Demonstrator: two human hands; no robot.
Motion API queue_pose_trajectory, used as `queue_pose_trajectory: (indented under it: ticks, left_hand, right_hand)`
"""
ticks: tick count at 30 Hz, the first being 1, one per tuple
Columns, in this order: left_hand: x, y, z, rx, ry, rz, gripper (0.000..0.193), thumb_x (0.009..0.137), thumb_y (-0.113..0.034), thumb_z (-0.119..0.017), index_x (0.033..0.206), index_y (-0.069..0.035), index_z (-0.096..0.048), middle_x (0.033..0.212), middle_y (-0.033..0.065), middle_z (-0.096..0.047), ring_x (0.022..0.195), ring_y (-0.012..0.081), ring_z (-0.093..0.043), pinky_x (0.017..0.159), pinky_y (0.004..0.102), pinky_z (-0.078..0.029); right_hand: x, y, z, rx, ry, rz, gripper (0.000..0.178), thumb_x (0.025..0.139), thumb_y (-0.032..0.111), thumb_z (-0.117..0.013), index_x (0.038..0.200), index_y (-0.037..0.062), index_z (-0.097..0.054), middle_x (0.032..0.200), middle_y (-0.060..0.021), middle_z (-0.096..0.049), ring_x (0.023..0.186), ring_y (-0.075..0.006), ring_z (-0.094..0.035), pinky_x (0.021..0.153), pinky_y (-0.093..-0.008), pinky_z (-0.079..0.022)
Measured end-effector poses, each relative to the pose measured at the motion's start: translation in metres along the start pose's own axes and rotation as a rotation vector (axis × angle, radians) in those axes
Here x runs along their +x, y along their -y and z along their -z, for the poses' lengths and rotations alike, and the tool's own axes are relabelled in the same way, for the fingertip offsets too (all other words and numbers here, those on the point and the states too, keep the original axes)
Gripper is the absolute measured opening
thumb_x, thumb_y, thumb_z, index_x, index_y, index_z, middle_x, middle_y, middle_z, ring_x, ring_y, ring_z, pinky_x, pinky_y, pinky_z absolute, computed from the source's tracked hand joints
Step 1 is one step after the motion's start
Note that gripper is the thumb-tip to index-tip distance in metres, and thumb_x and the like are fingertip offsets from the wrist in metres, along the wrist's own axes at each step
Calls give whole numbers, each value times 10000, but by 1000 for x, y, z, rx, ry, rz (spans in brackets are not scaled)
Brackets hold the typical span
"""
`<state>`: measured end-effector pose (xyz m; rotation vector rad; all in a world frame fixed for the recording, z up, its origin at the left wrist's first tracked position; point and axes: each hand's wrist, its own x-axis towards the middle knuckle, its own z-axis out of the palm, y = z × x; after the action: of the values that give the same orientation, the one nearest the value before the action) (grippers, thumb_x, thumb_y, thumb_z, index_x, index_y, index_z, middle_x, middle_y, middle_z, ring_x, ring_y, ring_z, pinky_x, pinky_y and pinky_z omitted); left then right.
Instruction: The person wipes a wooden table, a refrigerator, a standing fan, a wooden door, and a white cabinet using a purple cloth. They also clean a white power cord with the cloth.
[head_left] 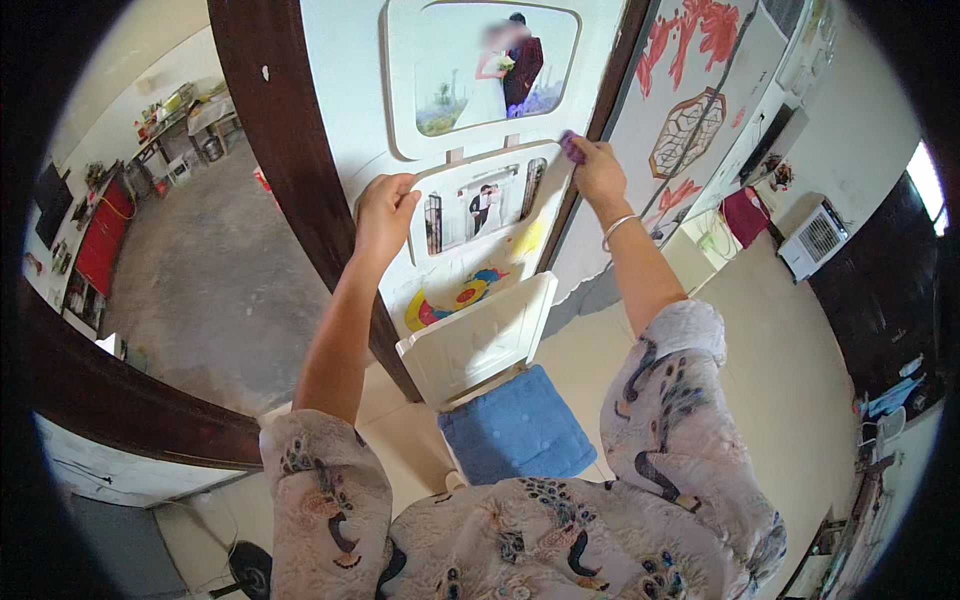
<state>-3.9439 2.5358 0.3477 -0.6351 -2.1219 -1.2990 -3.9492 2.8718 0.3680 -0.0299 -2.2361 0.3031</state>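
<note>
A white-rimmed wedding photo frame (pixel 482 164) hangs on the narrow wall in front of me, its top tilted out from the wall. My left hand (pixel 384 215) has its fingers curled over the upper left corner of this frame. At the opposite top corner, my right hand (pixel 601 180) pinches a small crumpled purple cloth (pixel 572 148) against the rim. Directly above hangs a larger white-framed wedding photo (pixel 402 85), joined to the lower one by short pale straps. Colourful round stickers (pixel 465 293) show on the wall below the lower frame.
Below my hands stands a white chair (pixel 480 340) with a blue cushion (pixel 515 425). Dark wooden door frames (pixel 290 150) border the wall. Through the left doorway is a concrete-floored room with a red cabinet (pixel 103 235). An air cooler (pixel 815 242) stands at the right.
</note>
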Motion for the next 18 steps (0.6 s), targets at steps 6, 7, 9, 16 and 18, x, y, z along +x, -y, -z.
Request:
queue_pose_trajectory:
  ticks: [6, 7, 9, 16, 18]
  left_hand:
    - [-5, 9, 10, 14, -9, 74, 225, 813, -81, -659, 1023, -6, -628, 883, 112, -624, 805, 195, -609, 727, 296, -484]
    - [-6, 5, 11, 6, -8, 102, 228, 815, -84, -661, 1028, -9, -629, 882, 102, -624, 806, 182, -602, 731, 290, -481]
    - [-5, 6, 8, 60, 27, 80, 250, 828, -108, -661, 1058, -18, -632, 918, 93, -634, 822, 168, -595, 743, 299, -478]
    - [-2, -4, 15, 189, 42, 183, 309, 828, -130, -664, 1100, 7, -617, 983, 127, -645, 843, 197, -612, 767, 321, -488]
    - [7, -16, 17, 122, 48, 232, 462, 797, -177, -708, 1196, 9, -568, 1053, 150, -631, 780, 178, -602, 737, 315, -495]
  right_hand:
    - [-26, 94, 21, 310, -30, 298, 548, 653, -60, -583, 1140, 192, -594, 1180, -149, -555, 1018, -352, -575, 856, -376, -493]
    - [-30, 108, 11, 320, -19, 426, 558, 646, -54, -584, 1136, 213, -599, 1174, -148, -558, 991, -354, -581, 825, -387, -500]
    - [-32, 112, 17, 318, 133, 361, 525, 666, -16, -593, 1131, 228, -608, 1142, -123, -572, 932, -337, -599, 774, -398, -505]
    - [7, 26, 19, 265, 151, 58, 411, 762, 81, -569, 1127, 267, -603, 989, -110, -588, 874, -326, -610, 734, -421, -502]
    - [14, 5, 32, 396, 16, 44, 396, 769, 43, -554, 1133, 188, -611, 1041, -113, -581, 937, -317, -595, 790, -387, -495]
